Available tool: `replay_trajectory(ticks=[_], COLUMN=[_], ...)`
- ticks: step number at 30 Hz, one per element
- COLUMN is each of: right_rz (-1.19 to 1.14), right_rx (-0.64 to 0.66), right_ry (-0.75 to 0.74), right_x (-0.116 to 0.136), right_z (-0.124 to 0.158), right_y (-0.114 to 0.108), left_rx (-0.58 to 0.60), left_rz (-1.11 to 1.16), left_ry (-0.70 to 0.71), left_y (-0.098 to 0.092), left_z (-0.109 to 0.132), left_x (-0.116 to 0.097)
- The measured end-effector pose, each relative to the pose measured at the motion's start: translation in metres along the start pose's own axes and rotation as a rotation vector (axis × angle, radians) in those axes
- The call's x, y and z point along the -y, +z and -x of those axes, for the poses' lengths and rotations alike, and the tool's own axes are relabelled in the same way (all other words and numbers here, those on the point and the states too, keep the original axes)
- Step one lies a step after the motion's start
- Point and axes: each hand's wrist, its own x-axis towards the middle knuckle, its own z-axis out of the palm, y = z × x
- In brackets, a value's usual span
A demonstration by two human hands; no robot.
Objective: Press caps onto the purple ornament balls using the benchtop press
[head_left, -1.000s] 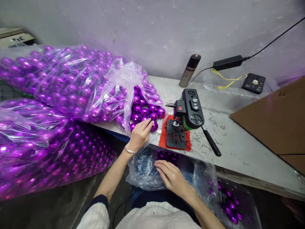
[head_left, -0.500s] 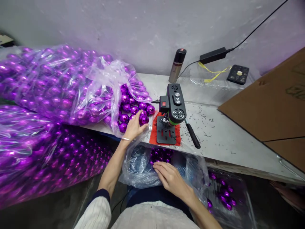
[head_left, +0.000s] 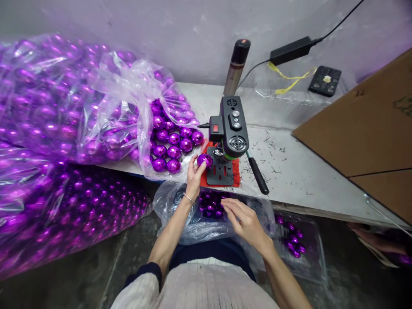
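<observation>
My left hand (head_left: pixel 195 176) grips a shiny purple faceted ball (head_left: pixel 204 161) between thumb and fingers, at the left edge of the black base plate (head_left: pixel 220 176) of a small lever machine (head_left: pixel 236 128). Its lever handle (head_left: pixel 258 176) points down to the right. My right hand (head_left: pixel 246 221) is closed in a pinch over an open clear bag (head_left: pixel 180 231) below the table edge; whatever its fingertips hold is too small to make out. Purple balls (head_left: pixel 210 206) lie inside that bag. More loose purple balls (head_left: pixel 174 152) spill onto the table from an opened bag (head_left: pixel 143 141).
Large clear bags full of purple balls (head_left: pixel 48 111) fill the left side. Behind the machine stand a spray can (head_left: pixel 237 66) and a power adapter (head_left: pixel 291 53). A cardboard box (head_left: pixel 360 128) is at right. Dark scraps (head_left: pixel 273 159) litter the table (head_left: pixel 289 189).
My left hand has taken a purple ball from the pile and brought it right, to the machine's base plate. My right hand has moved slightly right. The view has shifted a little.
</observation>
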Motion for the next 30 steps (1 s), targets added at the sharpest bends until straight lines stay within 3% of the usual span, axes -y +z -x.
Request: replay_trajectory(ticks=[9, 16, 23, 26, 30], right_rz=[-0.047, -0.027, -0.005, 0.031, 0.136], right_rx=[0.042, 0.015, -0.058, -0.197, -0.509], right_ry=[-0.009, 0.042, 0.027, 0.007, -0.089], right_x=[0.006, -0.003, -0.009, -0.015, -0.024], right_z=[0.02, 0.025, 0.021, 0.01, -0.016], right_y=[0.02, 0.011, -0.002, -0.019, -0.042], left_rx=[0.079, 0.021, 0.145, 0.16, 0.221], left_rz=[-0.293, -0.703, -0.764, -0.711, -0.705], left_ry=[0.283, 0.453, 0.65, 0.636, 0.59], left_y=[0.018, 0.009, 0.007, 0.008, 0.008], left_z=[0.001, -0.004, -0.014, -0.019, -0.021], left_x=[0.012, 0.015, 0.024, 0.03, 0.031])
